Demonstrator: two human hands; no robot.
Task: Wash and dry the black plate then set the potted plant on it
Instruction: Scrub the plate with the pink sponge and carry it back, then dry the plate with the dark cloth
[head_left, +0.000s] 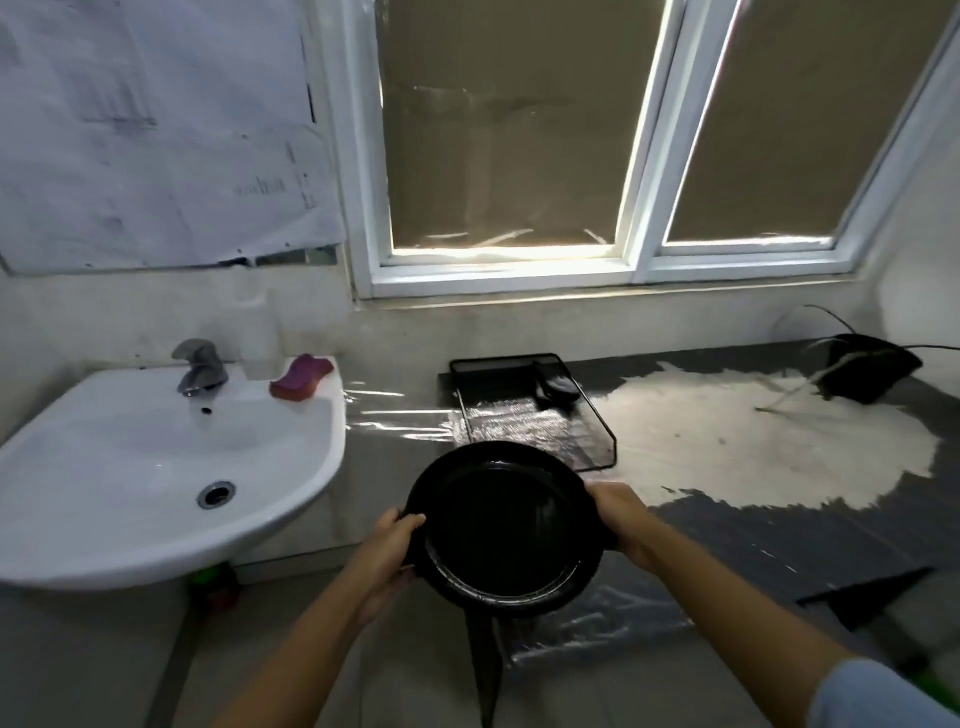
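the black plate (506, 527) looks stiff and light, perhaps slippery if wet, so the rim is the good place to hold. it is in the air between the sink (156, 467) and the counter. the left hand (387, 553) and the right hand (618, 514) grip opposite edges, fingers curled, arms stretched forward.

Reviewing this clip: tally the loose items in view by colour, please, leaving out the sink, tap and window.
Black: 3 - plate, wire tray, plant pot
Purple: 1 - sponge
Total: 4
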